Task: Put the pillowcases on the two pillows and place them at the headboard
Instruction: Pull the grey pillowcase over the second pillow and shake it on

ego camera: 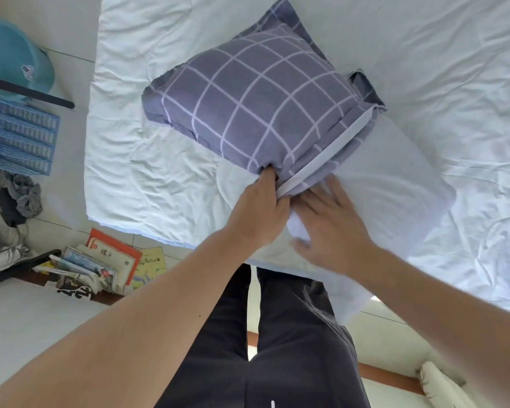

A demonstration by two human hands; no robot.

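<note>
Left fingers: curled and tucked into a fold at the near corner of the pillowcase (256, 104), pinching the cloth; the fingertips are hidden inside the fabric.
Left hand (259, 207): back of the hand upward, knuckles bent, reaching in from the lower left on a bare forearm.
Right fingers: spread and nearly straight, laid flat; their tips touch the pillowcase's open edge, beside the left hand. The hand is slightly blurred.
Right hand (333, 228): palm down, pressing on the white pillow (395, 195), gripping nothing.
Pillowcase: soft woven cloth, grey-purple with a thin white grid, puffed into a rounded square with flat flanged borders; a plain white band (333, 148) runs along its open side.
Pillow: white, smooth and plump, with soft creases. Its far end goes under the pillowcase's open side; the near end bulges out toward the person, over the bed's edge.
Bed (147, 160): covered by a pale, crumpled quilt with fine wrinkles; pillow and pillowcase lie on it near its near edge.
Person: standing against the bed edge in dark trousers (283, 348).
Floor, left: pale tiles; a loose pile of books and magazines (100, 266), glossy covers, one orange.
Further left: a blue slotted plastic basket (15, 136), a round teal plastic tub (9, 54), crumpled grey clothing (27, 195).
</note>
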